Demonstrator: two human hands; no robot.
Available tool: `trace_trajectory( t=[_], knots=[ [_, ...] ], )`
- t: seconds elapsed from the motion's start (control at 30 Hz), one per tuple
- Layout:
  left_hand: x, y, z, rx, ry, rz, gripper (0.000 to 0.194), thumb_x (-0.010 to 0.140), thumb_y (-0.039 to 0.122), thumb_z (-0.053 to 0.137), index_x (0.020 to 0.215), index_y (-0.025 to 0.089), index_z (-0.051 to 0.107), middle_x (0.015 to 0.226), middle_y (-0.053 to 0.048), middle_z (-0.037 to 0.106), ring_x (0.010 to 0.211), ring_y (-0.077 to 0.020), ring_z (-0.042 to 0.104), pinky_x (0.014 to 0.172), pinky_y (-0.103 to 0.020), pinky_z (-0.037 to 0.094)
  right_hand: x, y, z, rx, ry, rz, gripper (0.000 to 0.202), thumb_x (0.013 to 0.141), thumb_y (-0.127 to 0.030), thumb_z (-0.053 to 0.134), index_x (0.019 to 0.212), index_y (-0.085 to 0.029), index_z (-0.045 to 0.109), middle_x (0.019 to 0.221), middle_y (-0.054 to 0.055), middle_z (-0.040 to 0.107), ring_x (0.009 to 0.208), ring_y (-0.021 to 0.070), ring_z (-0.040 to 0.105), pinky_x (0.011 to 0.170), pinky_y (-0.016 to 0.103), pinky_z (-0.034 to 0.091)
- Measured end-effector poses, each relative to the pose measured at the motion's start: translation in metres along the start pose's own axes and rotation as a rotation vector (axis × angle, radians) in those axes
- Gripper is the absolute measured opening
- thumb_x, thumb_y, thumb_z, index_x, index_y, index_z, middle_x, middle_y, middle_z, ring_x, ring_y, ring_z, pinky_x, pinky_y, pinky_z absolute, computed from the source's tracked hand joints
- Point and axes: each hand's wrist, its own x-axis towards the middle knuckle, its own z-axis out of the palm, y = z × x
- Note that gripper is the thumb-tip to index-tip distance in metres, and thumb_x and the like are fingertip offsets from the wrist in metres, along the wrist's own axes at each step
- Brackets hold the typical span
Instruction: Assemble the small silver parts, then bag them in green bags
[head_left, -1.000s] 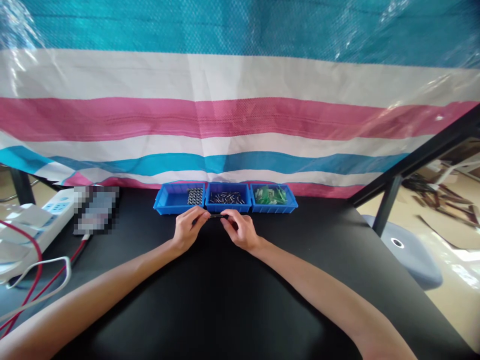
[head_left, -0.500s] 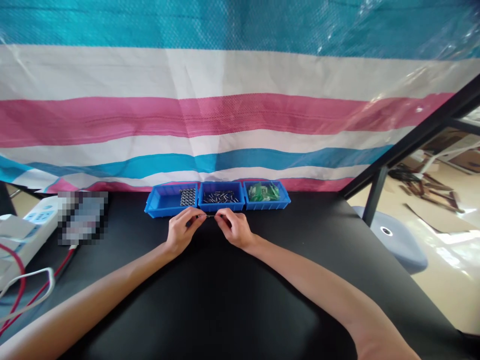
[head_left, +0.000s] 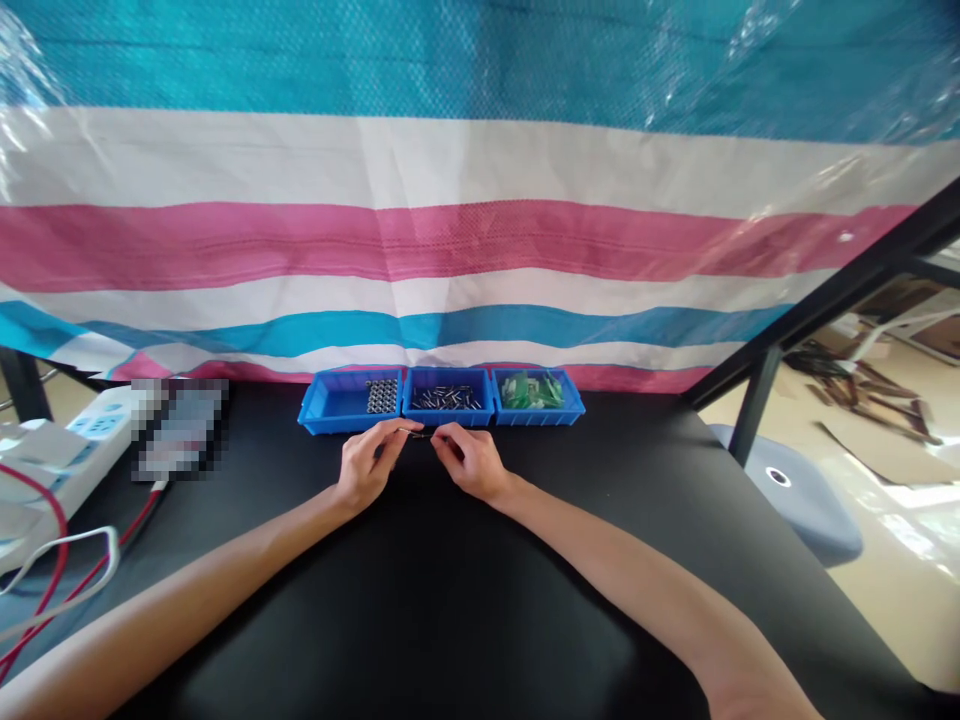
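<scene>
Over the black table, just in front of the blue bins, my left hand pinches a small thin metal rod between thumb and fingers. My right hand is closed at the rod's other end, its fingertips pressed together close to the left ones. The rod lies roughly level and is too small to make out in detail. Behind the hands, the left bin holds rows of small round metal pieces. Loose thin metal pins or screws lie in the middle bin.
Green and clear plastic packets fill the right bin. A white power strip, a blurred-out device and red and white cables occupy the table's left side. A striped sheet hangs behind. A grey stool stands at right.
The camera view has shifted slightly. My left index finger has stretched farther along the rod, and my fingertips have come a little closer together. Both hands stay in front of the bins.
</scene>
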Motion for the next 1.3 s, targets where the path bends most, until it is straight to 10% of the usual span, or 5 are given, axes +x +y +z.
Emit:
trace_trajectory(
  t=[0.63, 1.3],
  knots=[
    [0.000, -0.011, 0.002, 0.149, 0.021, 0.198, 0.024, 0.091, 0.024, 0.057, 0.112, 0.022, 0.069, 0.069, 0.001, 0.063, 0.055, -0.0079, 0.054, 0.057, -0.018, 0.046, 0.001, -0.001, -0.002, 0.035, -0.016, -0.019, 0.018, 0.096, -0.025, 0.045, 0.092, -0.017, 0.061, 0.075, 0.002, 0.067, 0.057, 0.0108, 0.060, 0.059, 0.020, 0.045],
    [-0.001, -0.016, 0.007, 0.088, 0.006, 0.108, 0.021, 0.089, 0.032, 0.060, 0.104, 0.018, 0.064, 0.073, 0.001, 0.071, 0.054, -0.0073, 0.062, 0.060, -0.016, 0.050, -0.001, 0.003, 0.001, 0.056, -0.074, -0.106, 0.017, 0.096, -0.027, 0.049, 0.100, -0.018, 0.062, 0.081, 0.003, 0.071, 0.059, 0.0114, 0.062, 0.058, 0.021, 0.046]
  ],
)
